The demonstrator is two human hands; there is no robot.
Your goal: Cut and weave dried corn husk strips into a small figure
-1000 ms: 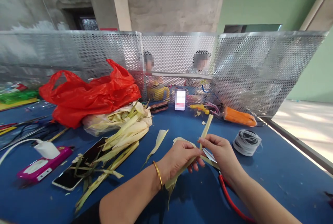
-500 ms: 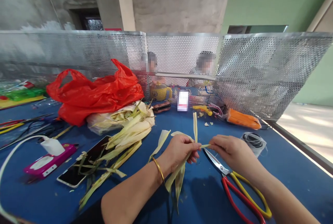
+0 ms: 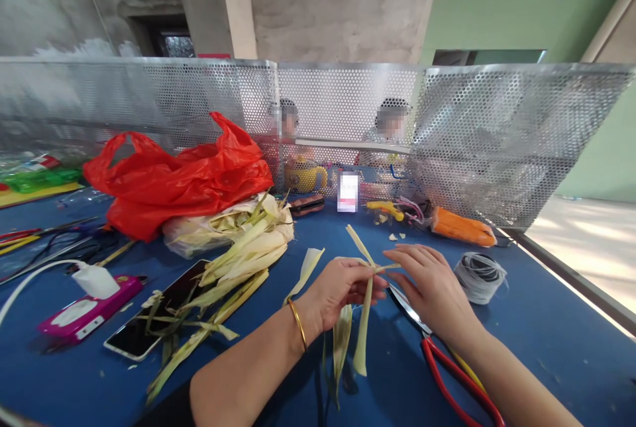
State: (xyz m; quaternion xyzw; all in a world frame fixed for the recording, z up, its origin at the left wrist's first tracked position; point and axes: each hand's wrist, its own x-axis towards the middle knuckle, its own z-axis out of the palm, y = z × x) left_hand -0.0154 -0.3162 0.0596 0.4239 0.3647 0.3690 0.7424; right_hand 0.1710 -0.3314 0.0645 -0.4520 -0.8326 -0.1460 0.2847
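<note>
Pinched in my left hand are pale corn husk strips. One strip crosses the pinch, its short end pointing up and its long end hanging down, and other strips dangle below the palm. My right hand is open just right of the pinch, thumb apart from the fingers, with a thin husk end reaching between them. Below that hand lie scissors with red and yellow handles, partly covered by the hand and forearm. Another loose husk piece stands out behind my left wrist.
To the left, a pile of corn husks lies before a red plastic bag and over a dark phone. A purple power strip is farther left. A wire spool sits right. A perforated metal screen borders the table's back.
My right hand has opened from its pinch on the thin husk end and lifted slightly. The upright strip now leans left, and a long strip hangs below the left hand's pinch.
</note>
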